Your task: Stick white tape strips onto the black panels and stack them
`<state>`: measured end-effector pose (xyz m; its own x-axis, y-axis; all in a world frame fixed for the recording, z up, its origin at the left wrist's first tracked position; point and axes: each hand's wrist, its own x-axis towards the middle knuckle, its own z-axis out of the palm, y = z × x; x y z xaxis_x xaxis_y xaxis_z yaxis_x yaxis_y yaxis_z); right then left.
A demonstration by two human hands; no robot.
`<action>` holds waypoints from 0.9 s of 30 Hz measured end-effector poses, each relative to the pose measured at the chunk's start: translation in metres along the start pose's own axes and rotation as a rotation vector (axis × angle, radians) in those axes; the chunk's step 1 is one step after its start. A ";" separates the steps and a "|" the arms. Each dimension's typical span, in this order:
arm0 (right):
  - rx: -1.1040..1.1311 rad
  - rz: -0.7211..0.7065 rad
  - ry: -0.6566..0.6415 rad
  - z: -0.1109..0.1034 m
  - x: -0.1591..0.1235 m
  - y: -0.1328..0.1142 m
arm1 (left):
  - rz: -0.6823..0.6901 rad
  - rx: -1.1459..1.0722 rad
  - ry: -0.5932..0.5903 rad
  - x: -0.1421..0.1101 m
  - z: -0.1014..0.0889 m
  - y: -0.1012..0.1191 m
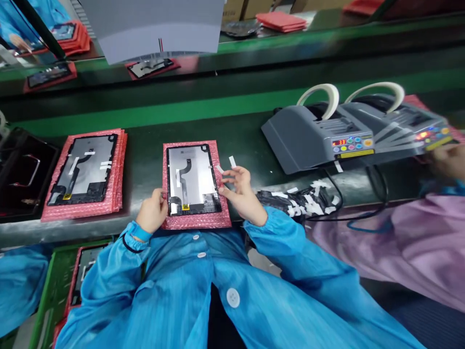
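A tablet screen panel, silver-backed with a black frame, lies on a pink bubble-wrap sheet before me. It carries a dark flex cable, a yellow label and a white tape strip. At the sheet's left edge my left hand is closed, its fingers curled; whatever they pinch is hidden. My right hand is beside the panel's right edge. One white tape piece sticks up from its fingertips, and another strip is at its fingers near the panel.
Left stands a stack of bubble-wrap sheets topped by another panel. Two grey tape dispensers are at right, with a co-worker's hand at the farther one. Tape scraps lie on black plastic near my right arm. A grey board overhangs the back.
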<state>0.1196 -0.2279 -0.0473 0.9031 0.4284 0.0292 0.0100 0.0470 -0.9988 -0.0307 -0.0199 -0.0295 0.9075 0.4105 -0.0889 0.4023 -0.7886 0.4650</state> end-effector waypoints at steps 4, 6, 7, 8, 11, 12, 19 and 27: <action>0.034 0.004 -0.061 -0.005 0.009 -0.014 | 0.088 0.009 0.111 0.018 -0.020 0.016; 0.049 0.001 -0.140 -0.003 0.013 -0.024 | 0.217 -0.057 0.154 0.032 -0.023 0.033; 0.055 0.002 -0.177 -0.001 0.014 -0.029 | 0.287 -0.104 0.139 0.040 -0.023 0.042; 0.060 0.003 -0.208 0.001 0.014 -0.033 | 0.347 -0.153 0.106 0.048 -0.020 0.051; 0.075 0.013 -0.261 0.008 0.013 -0.040 | 0.424 -0.265 -0.015 0.068 -0.010 0.068; 0.077 0.017 -0.270 0.009 0.013 -0.041 | 0.425 -0.290 -0.047 0.072 -0.007 0.070; -0.087 -0.010 -0.139 -0.001 0.021 -0.030 | 0.323 -0.357 -0.150 0.085 0.002 0.072; -0.089 0.025 -0.168 -0.003 0.034 -0.019 | 0.328 -0.403 -0.197 0.089 0.007 0.075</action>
<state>0.1512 -0.2168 -0.0274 0.8195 0.5731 0.0025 0.0327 -0.0425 -0.9986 0.0811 -0.0464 -0.0088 0.9984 0.0496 -0.0279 0.0523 -0.6070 0.7930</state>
